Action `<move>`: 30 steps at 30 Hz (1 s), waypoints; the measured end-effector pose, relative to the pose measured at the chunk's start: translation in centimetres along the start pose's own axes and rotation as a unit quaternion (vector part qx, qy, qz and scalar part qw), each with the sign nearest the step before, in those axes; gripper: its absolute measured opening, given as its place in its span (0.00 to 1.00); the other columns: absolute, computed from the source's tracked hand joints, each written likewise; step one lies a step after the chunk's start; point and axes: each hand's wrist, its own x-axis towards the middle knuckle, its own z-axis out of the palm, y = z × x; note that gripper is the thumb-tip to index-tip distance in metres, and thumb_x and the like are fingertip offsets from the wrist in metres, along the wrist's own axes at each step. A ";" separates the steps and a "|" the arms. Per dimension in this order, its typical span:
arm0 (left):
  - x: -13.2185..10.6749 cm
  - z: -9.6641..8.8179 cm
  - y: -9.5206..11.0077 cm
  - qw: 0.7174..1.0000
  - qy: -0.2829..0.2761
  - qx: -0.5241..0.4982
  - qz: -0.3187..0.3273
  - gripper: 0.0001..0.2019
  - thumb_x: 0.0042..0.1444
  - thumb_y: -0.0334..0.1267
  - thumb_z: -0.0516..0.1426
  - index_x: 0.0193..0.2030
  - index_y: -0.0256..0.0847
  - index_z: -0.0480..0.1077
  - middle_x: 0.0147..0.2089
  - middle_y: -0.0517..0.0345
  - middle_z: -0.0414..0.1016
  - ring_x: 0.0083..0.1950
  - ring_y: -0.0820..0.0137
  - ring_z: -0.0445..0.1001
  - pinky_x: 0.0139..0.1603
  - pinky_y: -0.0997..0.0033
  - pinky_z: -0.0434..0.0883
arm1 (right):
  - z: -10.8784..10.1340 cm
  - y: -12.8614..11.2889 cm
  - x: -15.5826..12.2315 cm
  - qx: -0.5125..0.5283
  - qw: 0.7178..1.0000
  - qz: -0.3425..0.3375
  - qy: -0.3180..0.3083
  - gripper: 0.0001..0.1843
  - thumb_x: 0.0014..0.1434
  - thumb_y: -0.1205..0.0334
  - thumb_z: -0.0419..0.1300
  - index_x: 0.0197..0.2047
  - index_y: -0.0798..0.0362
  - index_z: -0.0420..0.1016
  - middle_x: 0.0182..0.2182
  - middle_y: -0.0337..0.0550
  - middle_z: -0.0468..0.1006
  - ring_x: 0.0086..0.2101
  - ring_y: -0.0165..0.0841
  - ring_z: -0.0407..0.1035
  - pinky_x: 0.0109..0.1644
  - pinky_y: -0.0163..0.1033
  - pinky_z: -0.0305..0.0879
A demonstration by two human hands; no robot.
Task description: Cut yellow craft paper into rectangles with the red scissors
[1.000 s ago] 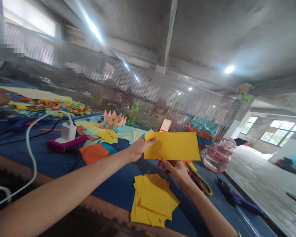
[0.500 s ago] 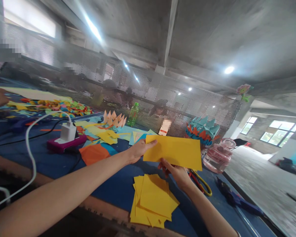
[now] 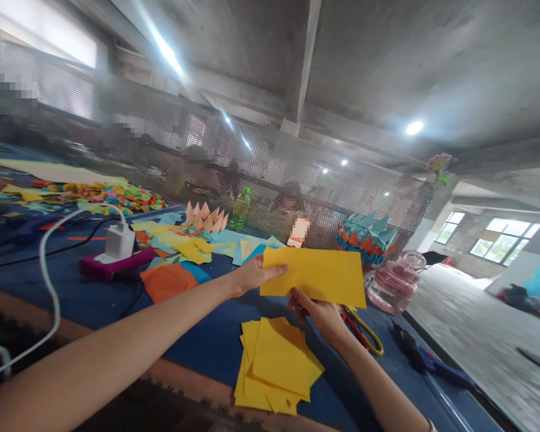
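Note:
A yellow rectangle of paper is held up above the blue table by both hands. My left hand pinches its left edge, thumb lying on the front face. At the lower edge, my right hand grips it with the thumb in front and the fingers curled behind and below. Beneath the hands lies an uneven stack of yellow paper pieces near the table's front edge. Scissors with red and yellow handles lie partly hidden behind my right hand and the paper.
A pink jar and a blue glue gun are at the right. Behind stand layered blue and orange paper petals and a green bottle. At left are a purple power strip, a white cable and colourful scraps.
The view has shifted slightly, so everything sits a little further left. Both hands keep the same hold on the yellow paper.

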 end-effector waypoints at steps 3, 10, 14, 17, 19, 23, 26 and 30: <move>-0.1 0.0 0.3 0.999 0.027 0.026 -0.012 0.16 0.43 0.45 0.64 0.37 0.38 0.76 0.38 0.51 0.80 0.43 0.61 0.75 0.42 0.66 0.71 | 0.0 0.1 0.0 0.009 1.000 -0.007 0.001 0.25 0.52 0.41 0.56 0.23 0.55 0.75 0.22 0.43 0.75 0.19 0.27 0.62 0.23 0.32 0.62; 0.0 -0.1 0.5 0.995 0.043 0.087 0.020 0.09 0.43 0.41 0.64 0.30 0.39 0.77 0.33 0.55 0.80 0.39 0.64 0.75 0.37 0.73 0.71 | -0.3 0.5 0.2 0.002 1.000 -0.003 -0.023 0.26 0.53 0.41 0.54 0.23 0.55 0.76 0.20 0.41 0.74 0.18 0.27 0.62 0.24 0.32 0.61; 0.1 -0.3 0.2 0.995 0.032 0.095 0.005 0.09 0.44 0.42 0.63 0.30 0.39 0.77 0.33 0.56 0.80 0.35 0.65 0.75 0.34 0.74 0.70 | -0.1 0.4 0.2 0.024 1.000 -0.001 -0.008 0.25 0.52 0.42 0.57 0.23 0.56 0.75 0.20 0.42 0.74 0.18 0.26 0.61 0.22 0.32 0.60; 0.3 -0.6 0.0 0.995 0.055 0.081 -0.030 0.10 0.44 0.43 0.63 0.30 0.39 0.76 0.29 0.55 0.79 0.30 0.65 0.75 0.28 0.72 0.70 | -0.2 0.2 0.4 0.065 0.997 -0.001 0.044 0.23 0.48 0.42 0.60 0.26 0.57 0.75 0.21 0.43 0.75 0.18 0.27 0.62 0.20 0.33 0.59; 0.5 -0.9 -0.1 0.994 0.063 0.075 -0.040 0.11 0.43 0.43 0.63 0.31 0.38 0.75 0.29 0.54 0.79 0.26 0.66 0.75 0.26 0.71 0.70 | -0.6 0.0 0.6 0.089 0.993 -0.006 0.083 0.23 0.45 0.42 0.62 0.28 0.57 0.74 0.21 0.43 0.75 0.18 0.27 0.62 0.19 0.33 0.58; 1.0 -1.7 -0.4 0.994 0.060 0.088 -0.039 0.15 0.43 0.46 0.63 0.32 0.36 0.74 0.28 0.52 0.78 0.22 0.67 0.74 0.21 0.72 0.69 | -2.8 -0.3 1.2 0.087 0.986 0.001 0.140 0.22 0.43 0.43 0.64 0.23 0.57 0.72 0.20 0.43 0.74 0.17 0.26 0.59 0.18 0.32 0.55; 1.5 -2.5 -0.7 0.991 0.078 0.104 -0.022 0.14 0.44 0.45 0.62 0.33 0.36 0.74 0.28 0.52 0.78 0.22 0.67 0.74 0.21 0.72 0.69 | -6.1 -0.3 1.4 0.034 0.985 0.008 0.169 0.22 0.47 0.42 0.60 0.26 0.57 0.72 0.24 0.45 0.75 0.19 0.26 0.61 0.20 0.31 0.55; 2.0 -3.4 -1.3 0.988 0.097 0.116 0.000 0.11 0.46 0.43 0.61 0.31 0.37 0.75 0.26 0.54 0.78 0.23 0.67 0.74 0.22 0.74 0.68 | -11.0 0.9 0.8 -0.290 0.951 0.049 0.097 0.16 0.47 0.49 0.59 0.25 0.55 0.73 0.23 0.44 0.75 0.22 0.33 0.66 0.23 0.34 0.56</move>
